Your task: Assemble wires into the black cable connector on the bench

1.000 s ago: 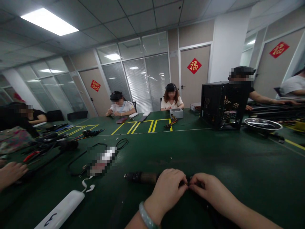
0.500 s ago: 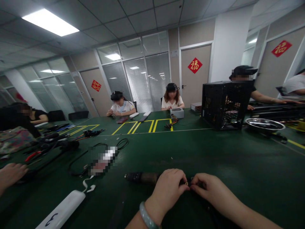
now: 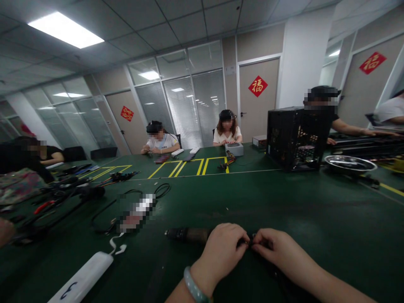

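A green tabletop [image 3: 240, 189] fills the office; glass partitions [image 3: 179, 113] with blinds, beige doors [image 3: 257, 118], a bright ceiling panel [image 3: 65, 29] overhead.

Gold "福" on the red middle-door sign [image 3: 257, 86], the same "福" on the red right-door sign [image 3: 373, 63], unreadable gold characters on the left-door sign [image 3: 126, 113], handwritten "3" on the white case [image 3: 85, 275] on the tabletop [image 3: 284, 202].

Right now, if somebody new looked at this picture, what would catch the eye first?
First, the hands at bottom centre: the left hand and the right hand pinch a small part, too small to identify, beside a dark cylindrical tool lying on the dark green table. Then the black perforated metal computer case standing at the far right.
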The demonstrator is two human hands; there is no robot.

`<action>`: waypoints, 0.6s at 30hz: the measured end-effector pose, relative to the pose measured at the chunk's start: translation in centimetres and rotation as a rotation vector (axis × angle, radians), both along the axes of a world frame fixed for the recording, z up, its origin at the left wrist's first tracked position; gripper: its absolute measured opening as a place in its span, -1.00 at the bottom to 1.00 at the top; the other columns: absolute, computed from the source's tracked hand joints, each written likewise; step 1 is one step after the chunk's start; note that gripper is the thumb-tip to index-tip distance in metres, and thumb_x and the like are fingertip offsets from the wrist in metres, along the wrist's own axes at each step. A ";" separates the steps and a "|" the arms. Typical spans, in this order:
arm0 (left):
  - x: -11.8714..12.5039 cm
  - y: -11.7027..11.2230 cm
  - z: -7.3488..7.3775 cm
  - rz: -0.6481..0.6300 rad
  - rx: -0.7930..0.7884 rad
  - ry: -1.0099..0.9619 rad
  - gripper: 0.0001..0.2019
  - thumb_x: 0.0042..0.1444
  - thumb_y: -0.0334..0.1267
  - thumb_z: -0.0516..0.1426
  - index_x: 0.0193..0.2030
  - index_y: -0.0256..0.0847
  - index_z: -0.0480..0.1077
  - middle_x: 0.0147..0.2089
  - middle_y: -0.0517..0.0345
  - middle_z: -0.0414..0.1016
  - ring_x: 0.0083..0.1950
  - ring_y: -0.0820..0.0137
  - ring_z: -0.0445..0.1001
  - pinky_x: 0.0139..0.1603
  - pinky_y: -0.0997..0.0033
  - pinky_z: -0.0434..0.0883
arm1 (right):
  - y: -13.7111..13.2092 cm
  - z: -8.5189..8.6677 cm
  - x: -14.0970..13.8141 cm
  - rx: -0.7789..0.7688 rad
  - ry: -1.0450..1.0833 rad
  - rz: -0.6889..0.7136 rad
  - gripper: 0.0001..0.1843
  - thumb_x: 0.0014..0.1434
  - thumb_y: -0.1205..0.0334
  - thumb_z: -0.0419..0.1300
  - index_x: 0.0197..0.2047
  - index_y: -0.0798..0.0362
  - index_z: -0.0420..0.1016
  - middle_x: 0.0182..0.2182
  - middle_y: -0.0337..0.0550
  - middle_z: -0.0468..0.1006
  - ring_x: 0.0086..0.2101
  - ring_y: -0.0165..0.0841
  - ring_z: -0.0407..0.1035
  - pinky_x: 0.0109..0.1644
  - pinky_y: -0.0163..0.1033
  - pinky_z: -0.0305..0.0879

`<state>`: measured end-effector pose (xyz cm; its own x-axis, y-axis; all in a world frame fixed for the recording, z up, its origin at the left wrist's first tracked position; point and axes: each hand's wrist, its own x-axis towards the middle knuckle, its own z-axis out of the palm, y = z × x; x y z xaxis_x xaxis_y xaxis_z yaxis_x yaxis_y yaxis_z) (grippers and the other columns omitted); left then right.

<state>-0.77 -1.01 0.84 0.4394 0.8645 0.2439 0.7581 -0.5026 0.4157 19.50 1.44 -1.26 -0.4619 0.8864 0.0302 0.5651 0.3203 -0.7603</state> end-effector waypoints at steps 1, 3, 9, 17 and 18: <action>0.0 0.0 0.0 0.008 0.001 -0.003 -0.88 0.16 -0.34 0.19 -0.16 -0.09 0.44 -0.15 0.26 0.49 -0.08 0.34 0.42 0.01 0.31 0.28 | 0.0 0.1 0.0 -0.007 0.000 0.001 -0.88 0.17 0.21 0.18 -0.34 0.00 0.53 -0.41 -0.27 0.57 -0.38 -0.34 0.44 -0.33 -0.35 0.22; 0.0 0.0 -0.1 0.033 -0.003 -0.005 -0.85 0.14 -0.33 0.21 -0.15 -0.08 0.41 -0.16 0.28 0.49 -0.10 0.34 0.42 -0.02 0.32 0.28 | 0.0 0.2 0.0 -0.015 0.007 0.002 -0.88 0.18 0.21 0.18 -0.34 0.00 0.53 -0.41 -0.26 0.58 -0.38 -0.35 0.44 -0.34 -0.36 0.22; 0.1 -0.1 0.0 0.037 -0.013 -0.012 -0.89 0.12 -0.34 0.20 -0.21 -0.12 0.39 -0.16 0.25 0.48 -0.11 0.32 0.41 -0.03 0.29 0.28 | -0.1 0.2 0.0 0.011 0.011 -0.001 -0.88 0.18 0.22 0.18 -0.35 0.01 0.52 -0.41 -0.27 0.56 -0.38 -0.35 0.43 -0.33 -0.36 0.23; 0.0 -0.1 0.1 0.019 -0.010 -0.025 -0.85 0.09 -0.39 0.21 -0.20 -0.11 0.39 -0.15 0.25 0.47 -0.10 0.33 0.40 -0.01 0.29 0.27 | -0.3 0.7 -0.1 0.025 -0.012 -0.017 -0.89 0.18 0.24 0.18 -0.34 -0.01 0.53 -0.41 -0.29 0.56 -0.38 -0.37 0.43 -0.34 -0.37 0.22; 0.0 -0.1 0.1 0.024 -0.012 -0.021 -0.84 0.09 -0.39 0.21 -0.19 -0.11 0.40 -0.16 0.25 0.47 -0.10 0.33 0.40 -0.02 0.29 0.27 | -0.3 0.7 -0.1 0.025 -0.009 -0.017 -0.90 0.18 0.24 0.18 -0.34 -0.01 0.53 -0.41 -0.29 0.56 -0.38 -0.37 0.43 -0.34 -0.37 0.22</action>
<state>-0.80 -1.14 0.91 0.4134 0.8776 0.2428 0.7608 -0.4794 0.4375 19.41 1.16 -0.60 -0.4474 0.8931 0.0479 0.5773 0.3293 -0.7472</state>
